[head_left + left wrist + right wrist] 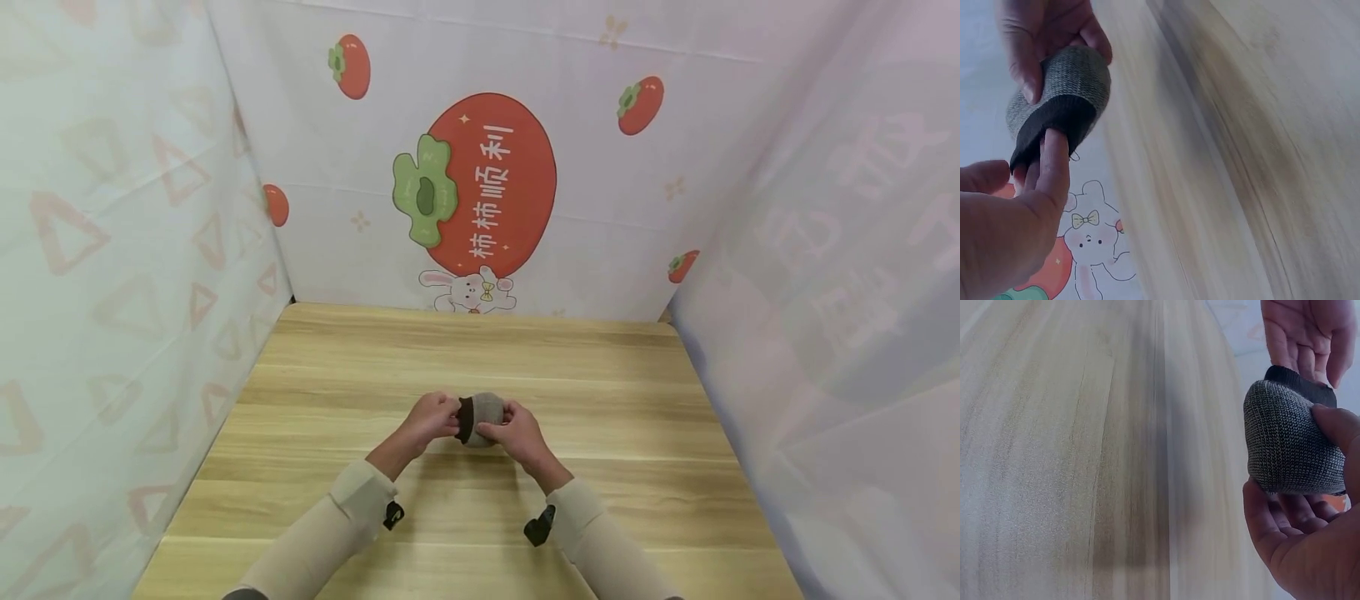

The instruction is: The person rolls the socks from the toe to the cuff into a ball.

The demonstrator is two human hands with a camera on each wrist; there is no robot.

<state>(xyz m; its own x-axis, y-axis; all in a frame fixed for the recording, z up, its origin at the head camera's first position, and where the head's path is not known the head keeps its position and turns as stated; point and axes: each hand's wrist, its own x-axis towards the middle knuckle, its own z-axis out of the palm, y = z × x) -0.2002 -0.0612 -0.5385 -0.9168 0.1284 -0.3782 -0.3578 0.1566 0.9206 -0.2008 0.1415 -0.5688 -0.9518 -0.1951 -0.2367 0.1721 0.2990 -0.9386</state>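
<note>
A grey knitted sock with a black cuff (487, 419), bunched into a rounded bundle, is between the two hands above the wooden table. My right hand (522, 435) grips its grey body, thumb on the near side and fingers beneath it, as the right wrist view shows of the knitted bundle (1291, 440). With its fingers tucked into the opening of the black cuff (1063, 119), my left hand (432, 418) holds the cuff's edge, the thumb outside. Those inserted fingertips are hidden inside the fabric.
The wooden table (337, 492) has a white printed cloth (600, 208) standing behind it, with a persimmon and a rabbit on it. More cloth hangs along the left (135, 250) and right (847, 292) sides. Dark straps (540, 527) sit near both wrists.
</note>
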